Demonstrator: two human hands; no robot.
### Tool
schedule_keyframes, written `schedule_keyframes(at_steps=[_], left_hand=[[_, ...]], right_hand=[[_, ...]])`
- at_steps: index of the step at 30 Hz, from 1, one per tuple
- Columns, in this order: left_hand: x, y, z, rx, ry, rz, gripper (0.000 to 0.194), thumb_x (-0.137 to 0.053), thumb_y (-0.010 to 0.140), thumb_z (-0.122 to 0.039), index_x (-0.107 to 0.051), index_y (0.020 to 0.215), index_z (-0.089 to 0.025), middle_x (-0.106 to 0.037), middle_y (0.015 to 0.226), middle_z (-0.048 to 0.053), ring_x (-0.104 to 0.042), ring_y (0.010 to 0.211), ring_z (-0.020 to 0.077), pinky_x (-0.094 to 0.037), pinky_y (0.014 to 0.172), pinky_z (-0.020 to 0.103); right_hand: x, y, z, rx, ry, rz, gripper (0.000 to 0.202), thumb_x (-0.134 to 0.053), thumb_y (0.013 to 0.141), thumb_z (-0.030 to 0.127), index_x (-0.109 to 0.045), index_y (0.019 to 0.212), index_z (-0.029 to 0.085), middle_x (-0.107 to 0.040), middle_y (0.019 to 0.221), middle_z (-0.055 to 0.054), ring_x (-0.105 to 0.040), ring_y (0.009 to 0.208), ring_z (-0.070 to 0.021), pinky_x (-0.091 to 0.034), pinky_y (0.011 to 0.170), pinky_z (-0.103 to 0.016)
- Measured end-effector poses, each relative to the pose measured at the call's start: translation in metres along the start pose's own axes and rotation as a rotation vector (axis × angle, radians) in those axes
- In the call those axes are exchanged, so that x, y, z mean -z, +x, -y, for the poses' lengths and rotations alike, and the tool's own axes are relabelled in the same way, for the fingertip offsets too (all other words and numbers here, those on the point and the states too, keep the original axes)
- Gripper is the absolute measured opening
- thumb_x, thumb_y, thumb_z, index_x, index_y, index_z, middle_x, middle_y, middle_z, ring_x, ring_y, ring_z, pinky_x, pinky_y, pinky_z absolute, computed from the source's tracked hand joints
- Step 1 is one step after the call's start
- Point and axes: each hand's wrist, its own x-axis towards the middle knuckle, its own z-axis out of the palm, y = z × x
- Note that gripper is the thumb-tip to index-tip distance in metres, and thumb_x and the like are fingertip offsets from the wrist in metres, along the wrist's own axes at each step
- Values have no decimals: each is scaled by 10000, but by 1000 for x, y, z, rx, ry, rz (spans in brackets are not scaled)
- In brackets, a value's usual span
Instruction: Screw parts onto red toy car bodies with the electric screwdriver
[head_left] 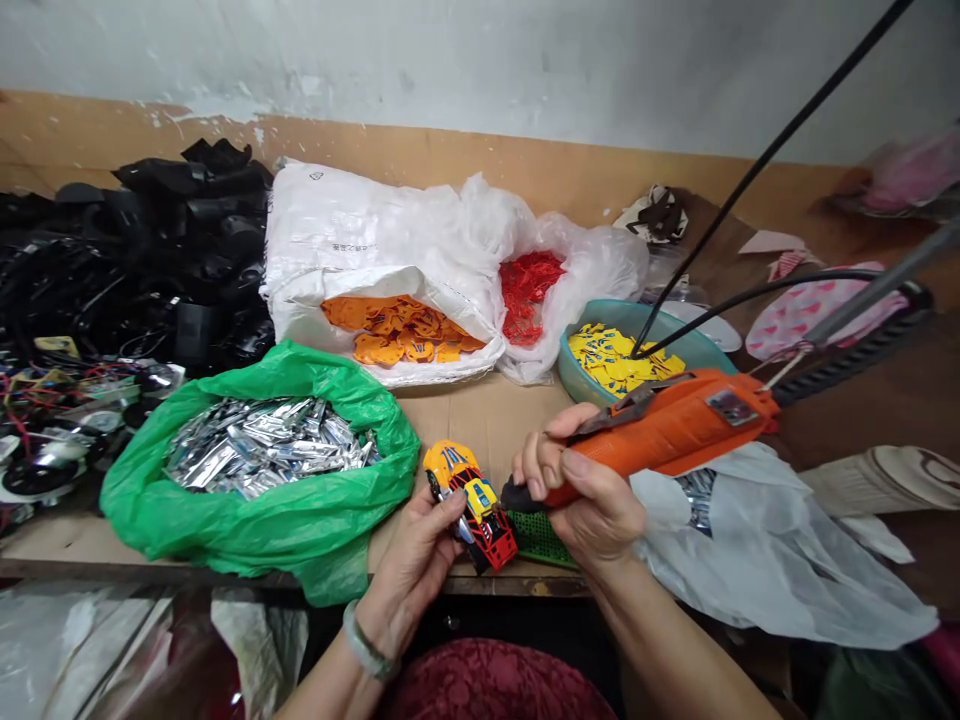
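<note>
My left hand (429, 545), with a pale bangle on its wrist, is closed round a toy car (471, 505) with an orange, yellow and red body and black wheels. In my right hand (592, 490) is an orange power screwdriver (667, 425), its black nose pointing left at the side of the car. The driver's tip lies close to the car's middle, near the yellow part; whether it touches a screw is too small to tell. Part of a green mat (540, 540) shows beneath and between the hands.
A green bag (262, 535) of silvery pieces stands left, black parts and wired motors beyond. Behind are a white sack (360, 225) of orange parts, red parts in clear plastic and a teal basin (581, 375) of yellow pieces. Black cables hang at right, above a white bag (780, 560).
</note>
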Motion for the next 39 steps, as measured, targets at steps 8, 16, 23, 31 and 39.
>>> schedule_keyframes(at_steps=[8, 16, 23, 31, 39], left_hand=[[-2, 1, 0, 3, 4, -3, 436, -883, 674, -245, -712, 1065, -160, -773, 946, 71, -706, 829, 200, -573, 801, 329], [-5, 2, 3, -46, 46, -17, 493, -916, 612, -245, -711, 1053, -169, -764, 897, 54, -692, 802, 197, -539, 747, 298], [-9, 5, 11, -147, 88, -128, 510, -929, 572, -254, -696, 1016, -158, -759, 863, 41, -665, 759, 181, -517, 755, 306], [-12, 2, 12, -155, 154, -126, 457, -914, 574, -246, -706, 970, -157, -737, 805, 24, -645, 710, 175, -500, 712, 286], [2, -6, -7, -110, 141, 29, 504, -905, 588, -206, -706, 1049, -156, -757, 934, 72, -673, 784, 195, -536, 753, 306]], right_hand=[[0, -1, -2, -15, -44, 1, 152, -675, 774, 266, -611, 909, 237, -497, 517, 77, -473, 426, -123, -438, 530, -300], [0, -3, -4, -15, -119, 27, 191, -694, 792, 320, -574, 914, 235, -489, 517, 81, -465, 421, -130, -439, 538, -317], [2, -7, -5, -14, -129, 106, 160, -680, 840, 306, -563, 927, 241, -475, 545, 87, -476, 455, -116, -414, 535, -282], [5, -14, -7, -89, -170, 164, 159, -682, 850, 323, -539, 889, 268, -453, 566, 82, -471, 458, -129, -431, 532, -297], [13, -3, 1, -19, -169, -38, 221, -710, 809, 382, -609, 945, 240, -476, 528, 82, -464, 426, -119, -473, 524, -313]])
